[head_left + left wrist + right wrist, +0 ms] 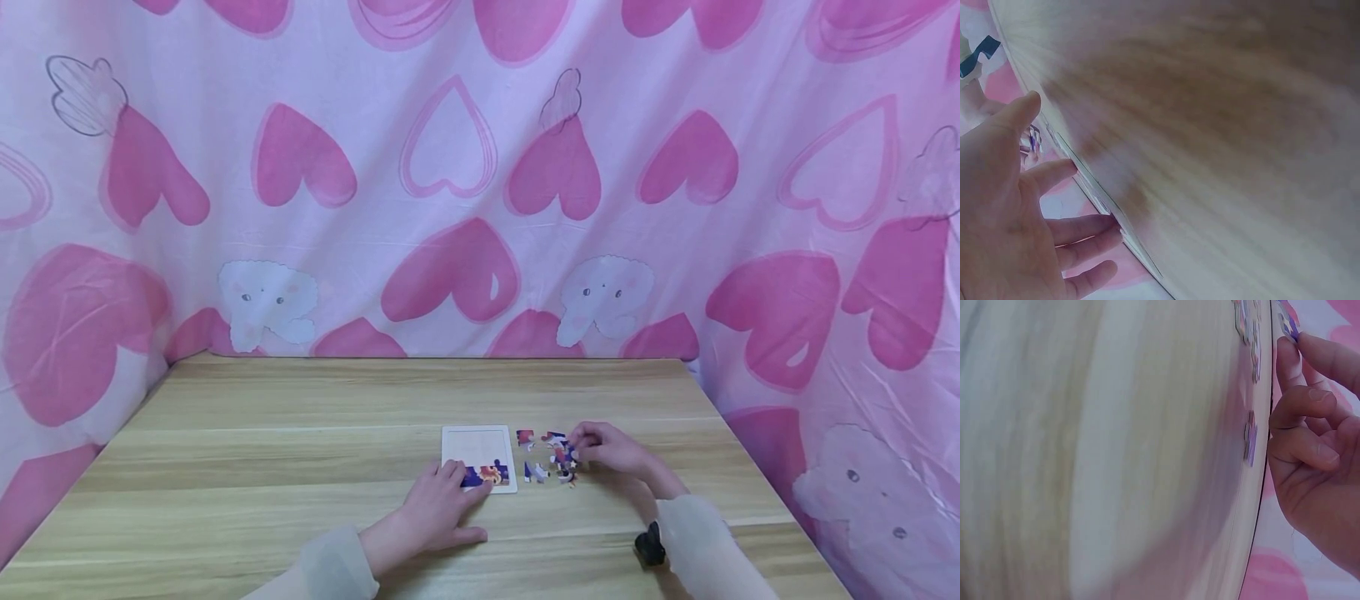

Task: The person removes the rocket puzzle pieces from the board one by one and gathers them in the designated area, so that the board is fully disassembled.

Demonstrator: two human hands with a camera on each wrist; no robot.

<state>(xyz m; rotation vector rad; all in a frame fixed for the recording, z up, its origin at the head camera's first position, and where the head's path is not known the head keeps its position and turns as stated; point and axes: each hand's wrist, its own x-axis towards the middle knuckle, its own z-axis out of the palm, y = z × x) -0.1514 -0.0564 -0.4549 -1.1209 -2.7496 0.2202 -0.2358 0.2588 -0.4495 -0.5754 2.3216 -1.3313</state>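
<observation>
A white-framed jigsaw tray (480,430) lies on the table, its near strip filled with purple and orange picture pieces (491,475). My left hand (435,508) rests at the tray's near left corner, fingers spread; in the left wrist view its fingertips (1110,222) touch the tray's edge. To the right of the tray lie several loose jigsaw pieces (536,472). Over their right side, my right hand (611,448) pinches a jigsaw piece (1288,322) between thumb and index finger, raised off the table in the right wrist view. Its other fingers are curled.
The wooden table (300,417) reaches back to a pink curtain (450,250) with hearts, which also hangs along both sides. A black object (649,546) sits at the right wrist, by the sleeve cuff.
</observation>
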